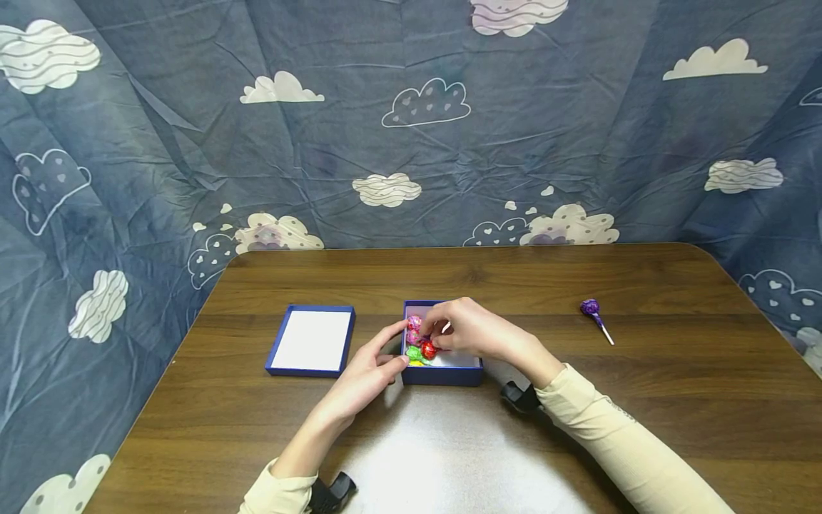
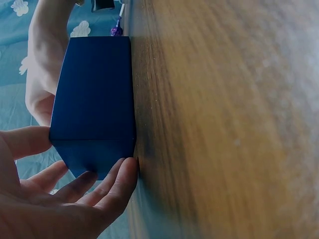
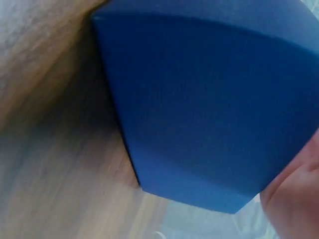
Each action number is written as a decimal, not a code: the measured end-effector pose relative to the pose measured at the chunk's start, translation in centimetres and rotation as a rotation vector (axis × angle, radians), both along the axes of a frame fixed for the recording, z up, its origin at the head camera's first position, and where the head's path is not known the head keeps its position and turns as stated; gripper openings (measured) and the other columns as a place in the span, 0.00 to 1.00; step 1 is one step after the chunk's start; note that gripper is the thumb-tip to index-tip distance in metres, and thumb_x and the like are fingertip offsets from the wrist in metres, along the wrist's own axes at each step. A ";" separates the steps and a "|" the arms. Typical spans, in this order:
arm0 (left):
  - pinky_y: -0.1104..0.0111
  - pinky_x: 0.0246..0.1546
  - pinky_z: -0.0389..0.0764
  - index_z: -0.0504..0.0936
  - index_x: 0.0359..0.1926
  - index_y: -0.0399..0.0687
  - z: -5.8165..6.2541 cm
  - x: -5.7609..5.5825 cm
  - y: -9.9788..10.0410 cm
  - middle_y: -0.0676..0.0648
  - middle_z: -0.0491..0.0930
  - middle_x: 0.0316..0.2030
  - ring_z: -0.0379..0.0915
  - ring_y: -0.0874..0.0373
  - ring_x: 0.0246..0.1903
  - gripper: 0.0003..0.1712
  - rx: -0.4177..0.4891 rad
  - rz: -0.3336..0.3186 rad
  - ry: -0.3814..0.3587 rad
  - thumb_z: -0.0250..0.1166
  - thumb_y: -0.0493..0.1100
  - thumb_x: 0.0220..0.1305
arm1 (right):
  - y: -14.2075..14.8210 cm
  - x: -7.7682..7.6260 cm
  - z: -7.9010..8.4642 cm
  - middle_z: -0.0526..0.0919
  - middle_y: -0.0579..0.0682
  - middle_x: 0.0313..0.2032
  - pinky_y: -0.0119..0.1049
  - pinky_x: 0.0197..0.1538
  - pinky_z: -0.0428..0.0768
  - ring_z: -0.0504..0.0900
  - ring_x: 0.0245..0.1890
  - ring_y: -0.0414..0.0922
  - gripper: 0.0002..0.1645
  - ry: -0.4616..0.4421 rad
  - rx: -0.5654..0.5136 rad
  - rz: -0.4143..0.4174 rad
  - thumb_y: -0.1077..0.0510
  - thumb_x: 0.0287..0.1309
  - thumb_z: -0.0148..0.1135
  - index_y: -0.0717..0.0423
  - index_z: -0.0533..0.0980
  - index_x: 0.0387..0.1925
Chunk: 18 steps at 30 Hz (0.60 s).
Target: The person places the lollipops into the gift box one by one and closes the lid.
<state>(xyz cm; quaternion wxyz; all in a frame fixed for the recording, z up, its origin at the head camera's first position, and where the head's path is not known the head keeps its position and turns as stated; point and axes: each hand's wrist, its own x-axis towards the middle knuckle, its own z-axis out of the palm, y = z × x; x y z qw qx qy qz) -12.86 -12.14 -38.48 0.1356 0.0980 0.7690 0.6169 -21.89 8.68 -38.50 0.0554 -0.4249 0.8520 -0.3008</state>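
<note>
A blue box (image 1: 443, 376) stands uncovered on the table, with several wrapped lollipops in its left part: pink ones (image 1: 414, 325), a green one (image 1: 414, 353), a bit of yellow and a red lollipop (image 1: 429, 350). My left hand (image 1: 367, 373) touches the box's left end, fingers extended along that side and thumb at the front corner. My right hand (image 1: 472, 330) reaches over the rim into the box, thumb and bent fingers pinching at the red lollipop. In the right wrist view the box wall (image 3: 199, 109) hides the fingertips.
Left of the box lies its blue-rimmed lid (image 1: 310, 341), white inside facing up. A purple lollipop (image 1: 590, 308) lies at the right on the wooden table (image 1: 674, 400). Behind the table hangs a blue cloth (image 1: 424, 164) with clouds.
</note>
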 end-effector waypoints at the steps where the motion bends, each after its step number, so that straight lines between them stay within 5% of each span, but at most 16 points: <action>1: 0.64 0.33 0.72 0.59 0.69 0.56 -0.4 -0.2 0.0 0.36 0.77 0.46 0.74 0.51 0.37 0.33 -0.003 0.001 -0.004 0.57 0.38 0.64 | 0.1 0.0 0.1 0.82 0.44 0.31 0.35 0.35 0.77 0.77 0.30 0.37 0.11 -0.003 -0.019 -0.002 0.69 0.46 0.64 0.53 0.82 0.33; 6: 0.56 0.40 0.75 0.59 0.69 0.62 -2.0 -0.8 -0.2 0.39 0.74 0.52 0.75 0.55 0.40 0.34 -0.010 0.006 -0.005 0.58 0.41 0.64 | 0.8 0.4 0.6 0.82 0.46 0.35 0.41 0.38 0.78 0.78 0.33 0.36 0.11 -0.014 -0.107 -0.028 0.65 0.51 0.64 0.53 0.81 0.38; 18: 0.55 0.42 0.75 0.60 0.69 0.60 -2.1 -0.8 -0.1 0.39 0.67 0.60 0.74 0.53 0.44 0.34 -0.008 0.020 -0.017 0.57 0.40 0.64 | 3.9 2.5 2.3 0.81 0.37 0.36 0.36 0.38 0.79 0.79 0.35 0.36 0.13 0.000 -0.212 -0.132 0.64 0.54 0.64 0.47 0.80 0.41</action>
